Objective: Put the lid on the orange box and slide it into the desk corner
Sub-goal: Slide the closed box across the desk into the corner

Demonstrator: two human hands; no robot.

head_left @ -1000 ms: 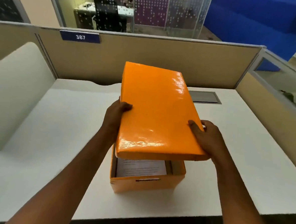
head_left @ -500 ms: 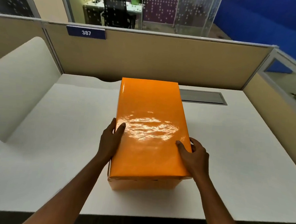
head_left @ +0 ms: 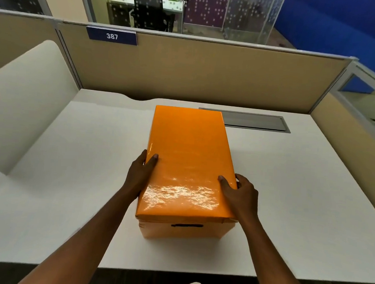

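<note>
The glossy orange lid (head_left: 187, 159) lies flat on top of the orange box (head_left: 183, 230), which stands in the middle of the white desk (head_left: 289, 192). The box's front wall shows a dark handle slot. My left hand (head_left: 140, 174) grips the lid's left edge, thumb on top. My right hand (head_left: 238, 192) grips the lid's right edge near the front corner, thumb on top. The box's inside is hidden.
Beige partition walls (head_left: 208, 73) close the desk at the back and right, meeting at the far right corner. A grey cable hatch (head_left: 256, 122) lies flush in the desk behind the box. A white curved divider (head_left: 24, 101) stands at the left.
The lid came down from a raised tilt onto the box and now sits flat, hiding the papers inside. Both hands stayed on its side edges.
</note>
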